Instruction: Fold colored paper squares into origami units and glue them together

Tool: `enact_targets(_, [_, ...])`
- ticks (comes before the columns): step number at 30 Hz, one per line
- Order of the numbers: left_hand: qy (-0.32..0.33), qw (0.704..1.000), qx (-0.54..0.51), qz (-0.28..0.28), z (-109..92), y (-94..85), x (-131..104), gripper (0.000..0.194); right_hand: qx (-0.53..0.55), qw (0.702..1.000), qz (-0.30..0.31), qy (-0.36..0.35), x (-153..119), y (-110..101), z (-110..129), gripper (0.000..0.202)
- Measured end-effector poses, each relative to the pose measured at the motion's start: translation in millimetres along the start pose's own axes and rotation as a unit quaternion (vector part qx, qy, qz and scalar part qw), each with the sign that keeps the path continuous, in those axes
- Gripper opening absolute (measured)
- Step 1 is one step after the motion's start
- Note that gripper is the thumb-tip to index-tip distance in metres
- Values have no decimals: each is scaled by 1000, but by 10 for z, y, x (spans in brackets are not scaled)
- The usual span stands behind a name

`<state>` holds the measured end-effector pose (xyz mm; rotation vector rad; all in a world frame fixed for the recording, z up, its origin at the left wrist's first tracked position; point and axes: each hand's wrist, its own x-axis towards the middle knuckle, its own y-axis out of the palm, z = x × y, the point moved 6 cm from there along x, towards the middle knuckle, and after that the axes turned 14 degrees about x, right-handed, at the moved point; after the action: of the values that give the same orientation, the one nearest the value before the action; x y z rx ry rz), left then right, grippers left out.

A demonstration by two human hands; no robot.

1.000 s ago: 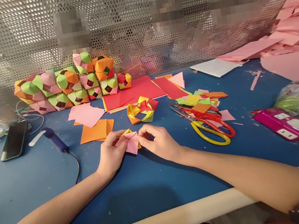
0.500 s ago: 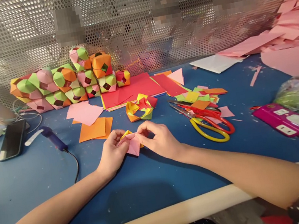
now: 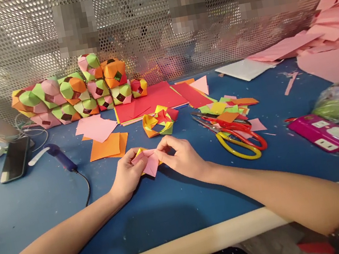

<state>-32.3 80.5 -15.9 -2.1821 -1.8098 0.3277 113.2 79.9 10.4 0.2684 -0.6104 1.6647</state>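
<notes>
The left hand (image 3: 126, 177) and right hand (image 3: 183, 158) are close together, both clamped on a small folded pink-and-yellow paper piece (image 3: 152, 165). Fingertips pinch it from opposite sides, probably so the layers do not spring open and the creases face the person. The piece lies between the two hands, just above the blue tabletop (image 3: 159, 216). Beyond it sits a multicoloured folded-paper ring (image 3: 149, 131); square orange sheets (image 3: 105, 147) and yellow-handled metal scissors (image 3: 221, 136) flank the hands, seemingly for easy reach.
</notes>
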Motion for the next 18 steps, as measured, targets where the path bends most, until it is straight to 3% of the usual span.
enact_targets(7, [11,998,56,-23,11,-37,7,6,-10,1000,1,-5,6,-7,-13,13])
enact_targets(18, [44,992,108,-43,-26,-40,-15,12,-5,999,31,15,-16,56,-24,14])
